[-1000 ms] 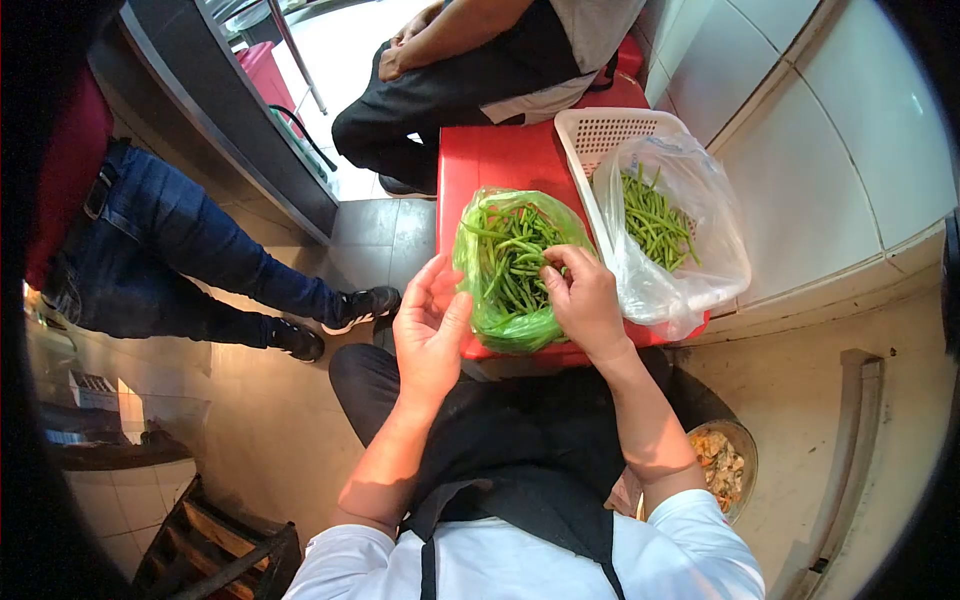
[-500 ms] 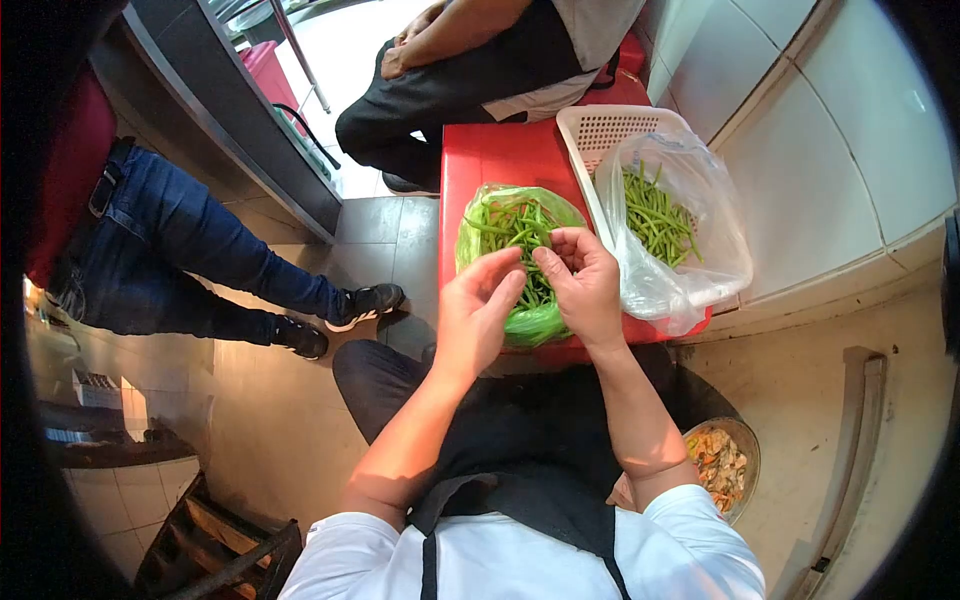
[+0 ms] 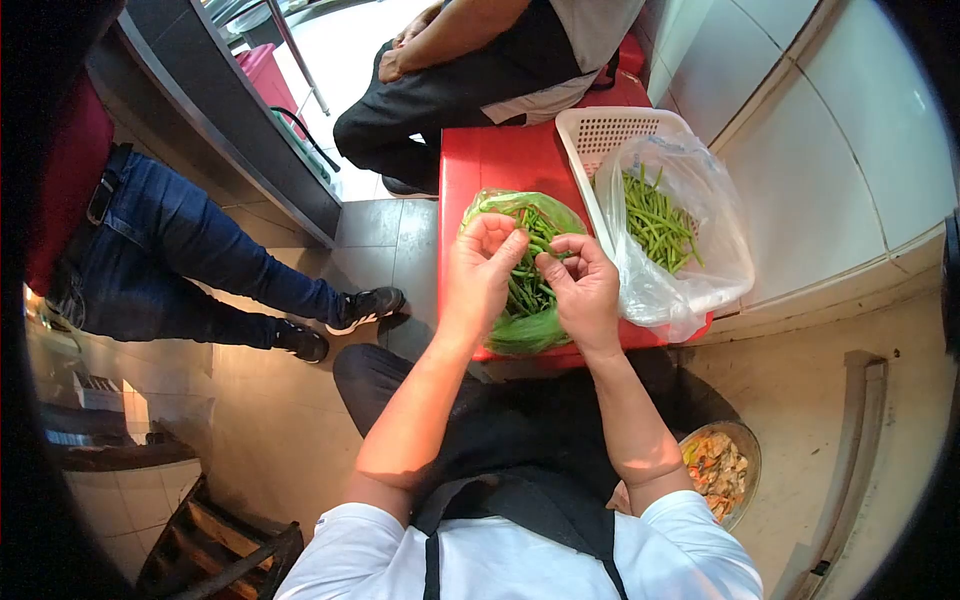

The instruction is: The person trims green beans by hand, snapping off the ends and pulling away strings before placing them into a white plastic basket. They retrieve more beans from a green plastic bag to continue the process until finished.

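Green beans point(image 3: 530, 290) fill an open green plastic bag point(image 3: 528, 335) on the red bench. Over the bag's mouth, my left hand point(image 3: 482, 265) is closed in a pinch of thumb and fingertips. Just to its right, my right hand point(image 3: 582, 290) pinches too, thumb against curled fingers. A green bean appears to run between the two pinches, its ends hidden by my fingertips. More green beans point(image 3: 658, 220) lie in a clear plastic bag point(image 3: 715, 210), which sits in a white perforated basket point(image 3: 580, 165) right of my hands.
The red bench point(image 3: 480, 160) runs ahead between my knees and a seated person point(image 3: 450, 95) in dark trousers. Another person in jeans point(image 3: 190, 230) stands at left. A round container with food scraps point(image 3: 718, 470) is on the floor by my right side; a tiled wall point(image 3: 810, 160) rises at right.
My left hand has moved slightly up and its fingers have curled into a pinch. My right hand stays almost in place, its fingers curled a little more. The bags and basket have not moved noticeably.
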A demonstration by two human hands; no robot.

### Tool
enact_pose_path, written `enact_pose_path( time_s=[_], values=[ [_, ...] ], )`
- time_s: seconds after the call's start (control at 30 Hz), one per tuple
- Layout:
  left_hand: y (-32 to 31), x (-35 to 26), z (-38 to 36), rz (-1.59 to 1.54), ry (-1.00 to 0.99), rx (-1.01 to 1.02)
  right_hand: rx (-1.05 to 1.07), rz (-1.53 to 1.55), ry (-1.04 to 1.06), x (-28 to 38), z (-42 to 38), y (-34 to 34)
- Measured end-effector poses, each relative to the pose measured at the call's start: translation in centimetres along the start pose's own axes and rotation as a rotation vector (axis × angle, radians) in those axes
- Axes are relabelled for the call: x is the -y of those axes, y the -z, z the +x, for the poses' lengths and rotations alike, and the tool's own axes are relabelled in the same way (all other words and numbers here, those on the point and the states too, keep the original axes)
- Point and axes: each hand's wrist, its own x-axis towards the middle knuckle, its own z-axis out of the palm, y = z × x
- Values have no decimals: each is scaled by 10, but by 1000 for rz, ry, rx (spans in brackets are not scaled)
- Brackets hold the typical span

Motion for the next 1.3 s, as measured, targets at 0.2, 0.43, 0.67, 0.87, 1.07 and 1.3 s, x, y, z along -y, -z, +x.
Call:
enact_pose_path(
  time_s=[0.2, 0.43, 0.67, 0.87, 1.07, 1.3],
  values=[
    [15, -2, 12, 37, 200, 81, -3, -2, -59, 14, 10, 6],
    [15, 6, 11, -2, 202, 116, 36, -45, 20, 9, 24, -1],
    [9, 1, 6, -140, 245, 123, 21, 74, 50, 12, 19, -8],
    [11, -3, 8, -145, 286, 144, 73, 101, 7, 14, 15, -5],
    [9, -7, 10, -103, 293, 134, 37, 21, 56, 10, 14, -5],
    [12, -5, 9, -48, 130, 134, 68, 197, -12, 8, 4, -7]
  ],
)
